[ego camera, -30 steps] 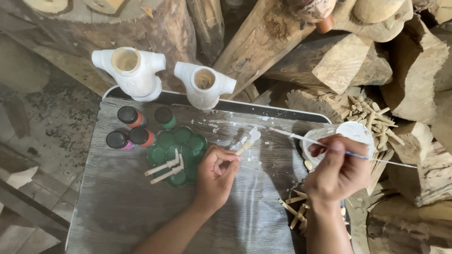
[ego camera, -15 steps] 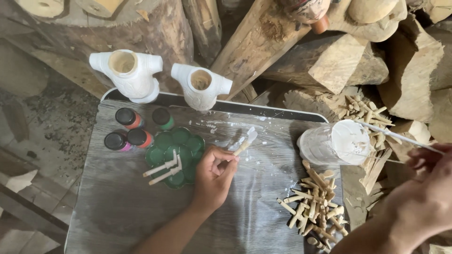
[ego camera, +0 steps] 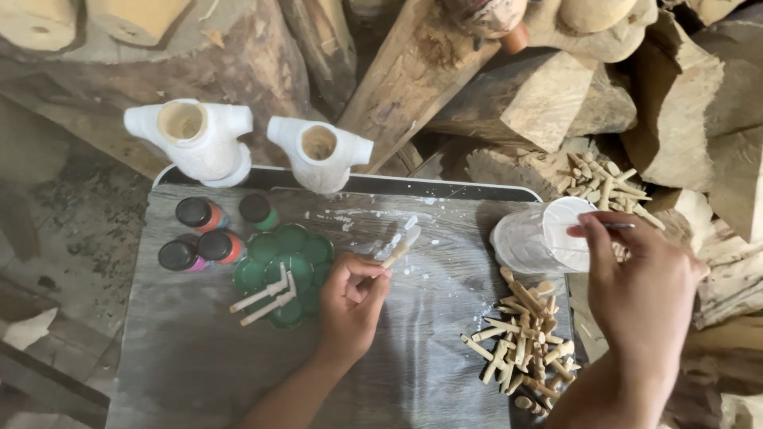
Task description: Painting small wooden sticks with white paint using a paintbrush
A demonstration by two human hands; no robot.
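Bottles point(ego camera: 208, 234) number four, white figures point(ego camera: 199, 143) two — left hand point(ego camera: 354, 302) pinches peg point(ego camera: 395, 253), right hand point(ego camera: 640, 290) pinches brush point(ego camera: 616, 226).

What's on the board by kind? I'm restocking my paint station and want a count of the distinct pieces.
Paint bottles with dark caps: 4
Green flower-shaped palette: 1
White-painted pegs on the palette: 2
White-painted wooden figures at the board's far edge: 2
White cup: 1
Total: 10
The loose unpainted pegs are heaped, too many to count.
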